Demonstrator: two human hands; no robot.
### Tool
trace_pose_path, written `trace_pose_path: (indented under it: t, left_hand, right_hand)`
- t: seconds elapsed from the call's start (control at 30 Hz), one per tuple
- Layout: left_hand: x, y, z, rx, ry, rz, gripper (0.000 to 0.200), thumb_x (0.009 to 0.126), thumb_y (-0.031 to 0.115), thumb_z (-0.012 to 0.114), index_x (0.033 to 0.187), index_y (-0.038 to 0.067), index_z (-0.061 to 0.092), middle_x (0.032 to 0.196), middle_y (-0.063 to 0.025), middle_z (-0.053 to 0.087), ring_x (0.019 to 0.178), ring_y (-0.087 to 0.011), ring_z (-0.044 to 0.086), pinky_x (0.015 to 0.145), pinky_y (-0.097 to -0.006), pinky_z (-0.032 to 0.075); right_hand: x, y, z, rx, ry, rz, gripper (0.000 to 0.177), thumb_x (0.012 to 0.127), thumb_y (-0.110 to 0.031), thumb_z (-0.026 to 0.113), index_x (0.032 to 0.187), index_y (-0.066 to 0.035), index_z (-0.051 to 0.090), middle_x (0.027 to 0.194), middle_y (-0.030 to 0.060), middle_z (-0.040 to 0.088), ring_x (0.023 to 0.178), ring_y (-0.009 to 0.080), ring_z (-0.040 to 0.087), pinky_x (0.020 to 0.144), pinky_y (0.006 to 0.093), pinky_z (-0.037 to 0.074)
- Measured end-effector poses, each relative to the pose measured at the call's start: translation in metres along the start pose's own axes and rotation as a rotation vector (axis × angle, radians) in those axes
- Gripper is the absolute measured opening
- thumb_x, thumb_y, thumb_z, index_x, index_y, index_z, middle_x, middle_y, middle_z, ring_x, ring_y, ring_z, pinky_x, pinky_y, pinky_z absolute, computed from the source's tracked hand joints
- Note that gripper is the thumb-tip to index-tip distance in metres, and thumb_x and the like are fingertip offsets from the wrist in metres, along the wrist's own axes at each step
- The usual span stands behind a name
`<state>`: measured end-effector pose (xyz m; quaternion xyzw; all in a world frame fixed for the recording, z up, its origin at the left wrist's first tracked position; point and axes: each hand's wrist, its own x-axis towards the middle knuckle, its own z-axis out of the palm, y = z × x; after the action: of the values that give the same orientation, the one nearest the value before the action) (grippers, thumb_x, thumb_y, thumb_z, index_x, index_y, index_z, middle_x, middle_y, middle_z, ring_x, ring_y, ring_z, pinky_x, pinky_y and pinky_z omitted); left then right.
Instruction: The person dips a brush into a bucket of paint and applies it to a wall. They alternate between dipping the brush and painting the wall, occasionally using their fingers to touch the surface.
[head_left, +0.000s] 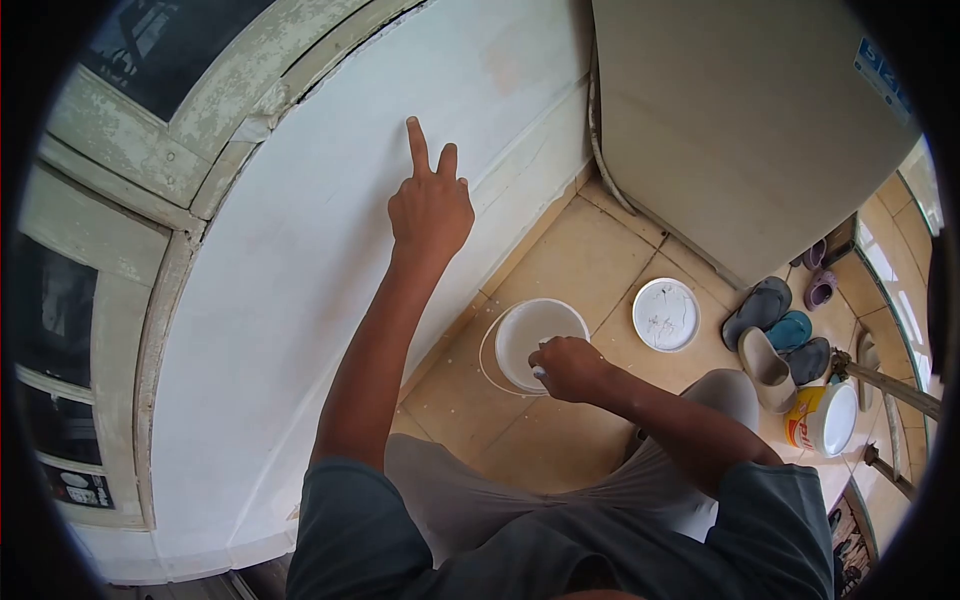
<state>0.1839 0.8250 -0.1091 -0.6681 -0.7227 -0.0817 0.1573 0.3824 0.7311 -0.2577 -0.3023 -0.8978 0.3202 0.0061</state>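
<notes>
My left hand (432,208) is raised in front of the white wall (300,230), index and middle fingers stretched out and spread, the others partly folded, with nothing in it. Below it on the floor stands a white bucket (510,345) with a thin wire handle (483,362) hanging out to its left. Over the bucket's right rim, my right hand (572,370) is closed around something mostly hidden by the fingers. Only a small whitish end of it shows at the underside of the fist, and its kind I cannot tell.
A round white lid (666,315) with dark streaks lies on the tiles (560,245). Sandals (765,365) and a yellow-labelled tub (822,418) are at the right. A large grey cabinet (740,130) stands in the corner. Worn window frames (180,215) border the wall.
</notes>
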Motion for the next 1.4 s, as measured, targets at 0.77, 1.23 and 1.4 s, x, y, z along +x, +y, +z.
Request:
trace_pose_path:
  t: [0.77,1.23,1.4]
  left_hand:
    - [-0.032,0.028,-0.014,-2.022,-0.128,-0.062,0.044,0.101,0.032,0.042,0.142,0.017,0.042,0.155,-0.0083,0.034,0.058,-0.0102,0.037,0.051,-0.0221,0.031]
    - [-0.017,-0.002,0.022,-0.494,0.186,0.014,0.064,0.098,0.023,0.053,0.153,0.008,0.024,0.087,-0.0091,0.068,0.055,-0.0161,0.053,0.051,-0.0295,0.044]
    - [0.014,0.013,0.004,-0.021,-0.143,-0.2,0.083,0.096,0.038,0.056,0.156,0.002,0.012,0.066,-0.0085,0.064,0.054,-0.0244,0.062,0.05,-0.0363,0.049]
  right_hand:
    - [-0.002,0.001,-0.01,0.038,0.062,-0.046,0.02,0.082,-0.011,0.065,0.1,-0.005,0.071,0.095,0.02,0.068,0.088,0.0367,0.068,0.079,0.0453,0.055]
    - [0.01,0.009,-0.005,0.051,0.037,-0.084,0.022,0.084,-0.016,0.065,0.103,-0.005,0.07,0.096,0.0195,0.067,0.088,0.0352,0.067,0.079,0.0456,0.055]
    - [0.012,0.008,-0.008,0.018,0.03,-0.109,0.02,0.082,-0.015,0.065,0.1,-0.005,0.07,0.093,0.019,0.067,0.087,0.0356,0.067,0.077,0.0459,0.055]
